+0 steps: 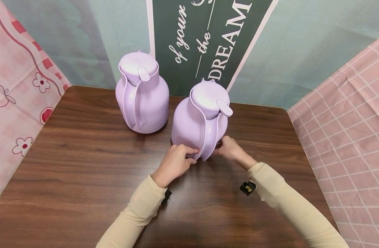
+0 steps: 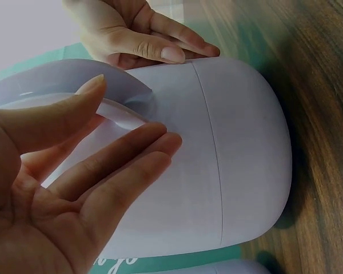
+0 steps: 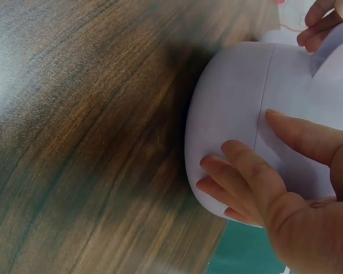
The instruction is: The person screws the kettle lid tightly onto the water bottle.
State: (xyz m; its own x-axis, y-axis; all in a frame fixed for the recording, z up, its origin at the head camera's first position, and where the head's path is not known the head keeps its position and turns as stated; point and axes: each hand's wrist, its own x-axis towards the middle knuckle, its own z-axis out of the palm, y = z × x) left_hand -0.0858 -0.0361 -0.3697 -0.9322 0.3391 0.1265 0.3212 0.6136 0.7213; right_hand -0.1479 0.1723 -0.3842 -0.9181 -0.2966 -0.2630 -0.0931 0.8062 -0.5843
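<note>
Two lilac thermos jugs with lids, press levers and curved handles stand on a wooden table. The right thermos jug [image 1: 189, 124] is between both hands; the left thermos jug [image 1: 152, 103] stands apart from them. At the lower end of the right jug's handle [image 2: 120, 80], my left hand [image 1: 175, 160] has its thumb by the handle and its nearly straight fingers against the body. My right hand [image 1: 231, 150] rests its extended fingers [image 3: 254, 177] on the lower right side of that jug, thumb spread above the seam. Neither hand curls round it.
Behind the jugs is a pale green backdrop with a dark green lettered panel [image 1: 204, 44]. Pink patterned cloth [image 1: 25, 93] borders the left side, and pink checked cloth [image 1: 347, 137] the right. Bare brown wood of the table [image 1: 84, 179] shows at front left.
</note>
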